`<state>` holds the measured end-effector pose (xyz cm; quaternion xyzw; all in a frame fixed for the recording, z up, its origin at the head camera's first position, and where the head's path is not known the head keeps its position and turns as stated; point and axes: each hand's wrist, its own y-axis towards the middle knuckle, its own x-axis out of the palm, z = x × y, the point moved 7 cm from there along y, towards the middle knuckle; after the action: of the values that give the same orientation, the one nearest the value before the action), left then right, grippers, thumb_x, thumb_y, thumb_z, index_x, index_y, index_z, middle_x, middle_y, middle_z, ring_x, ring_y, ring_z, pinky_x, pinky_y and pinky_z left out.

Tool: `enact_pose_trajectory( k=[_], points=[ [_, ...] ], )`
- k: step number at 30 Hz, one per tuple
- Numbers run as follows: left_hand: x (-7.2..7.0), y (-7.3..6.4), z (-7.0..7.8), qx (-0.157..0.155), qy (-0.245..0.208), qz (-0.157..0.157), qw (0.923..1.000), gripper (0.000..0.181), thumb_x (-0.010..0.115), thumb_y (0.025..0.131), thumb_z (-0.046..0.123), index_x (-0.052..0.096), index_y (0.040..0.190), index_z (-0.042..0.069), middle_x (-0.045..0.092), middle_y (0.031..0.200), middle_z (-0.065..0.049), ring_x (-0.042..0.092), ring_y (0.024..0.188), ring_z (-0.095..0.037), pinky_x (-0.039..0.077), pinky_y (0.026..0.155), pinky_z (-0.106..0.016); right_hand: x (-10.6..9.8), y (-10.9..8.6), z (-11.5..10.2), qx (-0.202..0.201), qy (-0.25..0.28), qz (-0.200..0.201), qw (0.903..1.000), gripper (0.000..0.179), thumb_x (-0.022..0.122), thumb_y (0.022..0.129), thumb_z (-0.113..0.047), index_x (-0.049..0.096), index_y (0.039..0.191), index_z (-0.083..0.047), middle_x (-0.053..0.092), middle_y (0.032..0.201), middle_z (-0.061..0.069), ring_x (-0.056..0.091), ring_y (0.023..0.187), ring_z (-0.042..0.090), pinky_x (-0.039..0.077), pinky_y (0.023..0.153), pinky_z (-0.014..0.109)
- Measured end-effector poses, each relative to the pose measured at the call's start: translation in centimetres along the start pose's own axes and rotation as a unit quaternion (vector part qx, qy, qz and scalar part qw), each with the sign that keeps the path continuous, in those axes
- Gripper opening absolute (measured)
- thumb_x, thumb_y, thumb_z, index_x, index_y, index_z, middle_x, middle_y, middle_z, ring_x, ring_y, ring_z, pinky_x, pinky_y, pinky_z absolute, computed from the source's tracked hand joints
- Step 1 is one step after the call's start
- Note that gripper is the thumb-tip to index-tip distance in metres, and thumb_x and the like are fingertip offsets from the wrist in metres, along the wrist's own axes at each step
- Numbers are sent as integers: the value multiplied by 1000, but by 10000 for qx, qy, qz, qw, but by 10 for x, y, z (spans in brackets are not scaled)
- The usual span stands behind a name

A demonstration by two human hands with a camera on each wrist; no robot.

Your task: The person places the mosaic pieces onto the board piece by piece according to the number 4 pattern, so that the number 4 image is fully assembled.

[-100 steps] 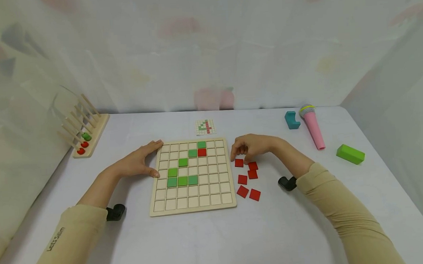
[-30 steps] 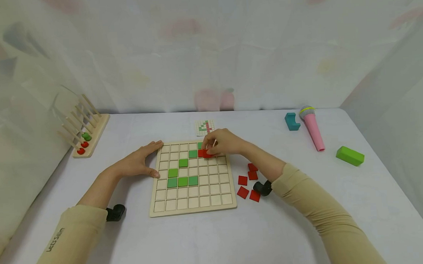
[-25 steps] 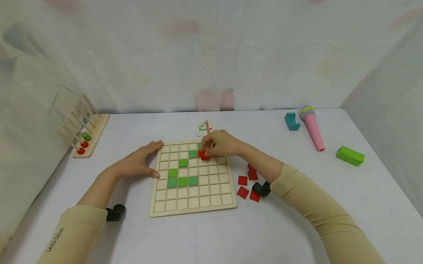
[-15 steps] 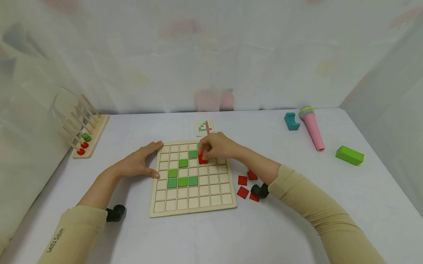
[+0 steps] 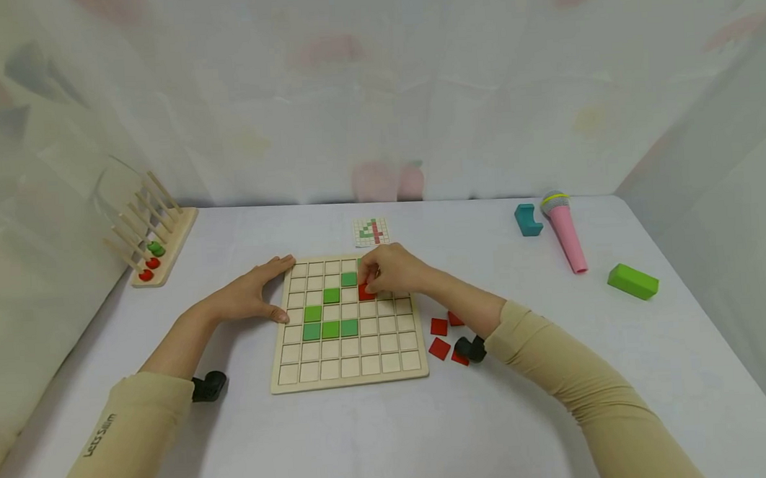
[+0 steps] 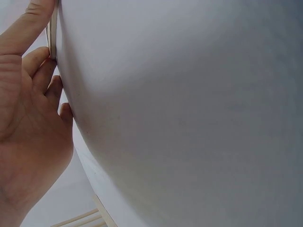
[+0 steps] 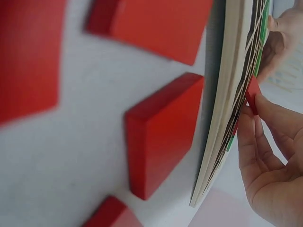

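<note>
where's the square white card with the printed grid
In the head view, the card lies centrally, just beyond the right hand and the far edge of the beige wooden grid board.

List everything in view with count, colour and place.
Grid board: 1, pale wood, mid-table
Green tiles: 7, green, on board, one mostly hidden
Pinched tile: 1, red, at board; neighbouring cells hidden
Loose tiles: 4 visible, red, right of board
Pattern card: 1, white-green-red, beyond board
Peg stand: 1, pale wood, far left
Beads: 3, two red, one green, on stand
Teal block: 1, teal, far right
Microphone: 1, pink-grey-yellow, beside teal block
Green block: 1, green, right
Table: 1, white, beneath
Left hand: 1, bare, board's left edge
Right hand: 1, bare, over board
Sleeves: 2, beige, forearms
</note>
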<state>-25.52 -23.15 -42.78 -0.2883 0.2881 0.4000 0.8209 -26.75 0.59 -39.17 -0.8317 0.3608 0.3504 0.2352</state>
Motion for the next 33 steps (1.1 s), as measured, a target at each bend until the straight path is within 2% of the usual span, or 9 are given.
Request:
enact_pose_trajectory(
  k=[7, 16, 23, 30, 33],
  points=[
    [1, 1, -2, 68, -19, 5, 10000, 118, 88, 69, 35, 18, 157, 1, 12, 166, -22, 0, 154, -46, -2, 123, -65, 0, -1, -1, 4, -203, 85, 9998, 6, 76, 84, -11, 76, 89, -14, 73, 81, 0, 63, 77, 9, 48, 71, 18],
    [1, -1, 0, 20, -74, -8, 10000, 117, 88, 69, 34, 18, 158, 3, 11, 167, -21, -1, 155, -44, -1, 123, -66, 1, 0, 0, 102, -162, 96, 9998, 6, 77, 84, -10, 77, 88, -15, 72, 77, -1, 60, 72, 7, 46, 67, 17],
    [0, 0, -1, 31, -43, 7, 10000, 118, 88, 69, 35, 18, 158, 2, 11, 166, -21, -1, 155, -44, -1, 123, -66, 0, -1, -1, 137, -276, 24, 9995, 11, 76, 83, -8, 78, 92, -14, 72, 81, 0, 60, 76, 9, 46, 68, 17],
    [1, 1, -2, 9, -26, 10, 10000, 118, 88, 69, 35, 18, 158, 3, 11, 167, -21, 0, 155, -44, -1, 123, -66, -14, -4, 0, -60, -129, 60, 9999, 13, 74, 83, -7, 77, 94, -13, 72, 85, 1, 65, 80, 13, 52, 72, 22],
    [1, 0, -2, -6, -52, 0, 10000, 118, 88, 69, 35, 18, 158, 3, 11, 167, -21, 0, 155, -44, 0, 123, -66, -23, -7, 6, -18, -73, 95, 9999, 12, 74, 83, -9, 76, 94, -12, 71, 85, 1, 66, 81, 13, 53, 74, 24]
  ],
)
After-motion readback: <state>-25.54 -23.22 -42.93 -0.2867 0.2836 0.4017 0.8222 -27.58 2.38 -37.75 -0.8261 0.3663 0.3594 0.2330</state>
